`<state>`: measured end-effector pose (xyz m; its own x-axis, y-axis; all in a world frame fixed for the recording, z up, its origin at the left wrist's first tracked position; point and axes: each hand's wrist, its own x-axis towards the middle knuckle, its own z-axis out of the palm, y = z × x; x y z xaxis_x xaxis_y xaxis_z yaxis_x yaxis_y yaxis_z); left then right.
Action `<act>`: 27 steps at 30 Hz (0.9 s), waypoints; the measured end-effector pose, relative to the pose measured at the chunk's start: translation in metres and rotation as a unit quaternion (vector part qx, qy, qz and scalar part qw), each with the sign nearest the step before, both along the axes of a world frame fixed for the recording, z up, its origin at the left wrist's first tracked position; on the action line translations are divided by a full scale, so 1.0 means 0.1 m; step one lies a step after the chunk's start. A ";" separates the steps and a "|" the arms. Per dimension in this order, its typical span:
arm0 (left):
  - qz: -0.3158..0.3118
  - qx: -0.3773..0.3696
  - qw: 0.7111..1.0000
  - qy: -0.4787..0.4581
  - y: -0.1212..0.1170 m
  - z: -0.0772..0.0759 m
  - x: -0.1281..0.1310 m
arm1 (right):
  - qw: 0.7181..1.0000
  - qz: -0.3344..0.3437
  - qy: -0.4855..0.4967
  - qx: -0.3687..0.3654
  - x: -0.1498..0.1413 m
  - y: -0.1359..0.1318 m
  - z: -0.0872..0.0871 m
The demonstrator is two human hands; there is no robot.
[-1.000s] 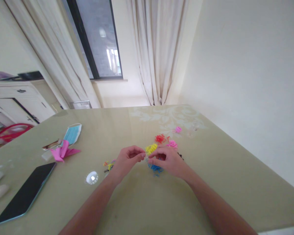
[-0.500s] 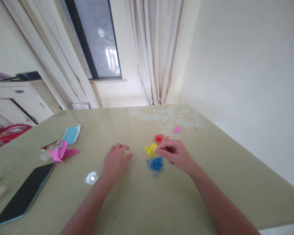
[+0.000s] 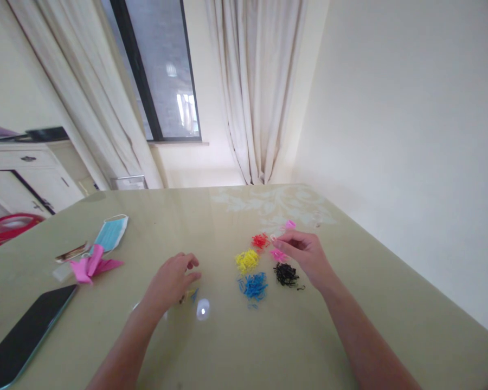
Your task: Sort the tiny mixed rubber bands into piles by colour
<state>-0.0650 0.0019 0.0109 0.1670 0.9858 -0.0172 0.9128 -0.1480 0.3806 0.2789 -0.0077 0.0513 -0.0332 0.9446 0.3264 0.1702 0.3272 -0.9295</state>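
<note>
My right hand (image 3: 301, 253) has thumb and forefinger pinched on a small pale loop (image 3: 273, 237), beside a heap of red bits (image 3: 260, 240). Below its fingertips lies a small pink heap (image 3: 278, 255), and nearer me a heap of black bits (image 3: 286, 274). To their left are heaps of thin yellow bits (image 3: 247, 261) and blue bits (image 3: 252, 286); they look like tiny bands or strips. My left hand (image 3: 174, 281) hovers low over the table, fingers bent and apart, holding nothing visible. Some mixed yellow and blue bits (image 3: 192, 294) lie beside its thumb, partly hidden.
On the left of the glossy table (image 3: 228, 346) are a phone (image 3: 28, 336), a folded pink paper shape (image 3: 92, 265) and a blue face mask (image 3: 111, 234). Another pink item (image 3: 289, 224) lies beyond my right hand. A wall (image 3: 410, 162) borders the table's right side.
My right hand has moved from the yellow heap to beside the red one, uncovering the black and pink heaps. My left hand has shifted left and nearer me. The view has shifted slightly.
</note>
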 end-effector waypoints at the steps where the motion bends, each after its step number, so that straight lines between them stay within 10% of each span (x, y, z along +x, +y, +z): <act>1: 0.009 0.000 1.000 -0.005 0.01 0.02 -0.05 | 1.000 -0.009 -0.001 -0.005 0.02 0.02 -0.01; 27: -0.017 0.011 1.000 0.005 0.18 -0.25 0.02 | 0.990 -0.050 -0.128 0.020 0.14 0.17 -0.13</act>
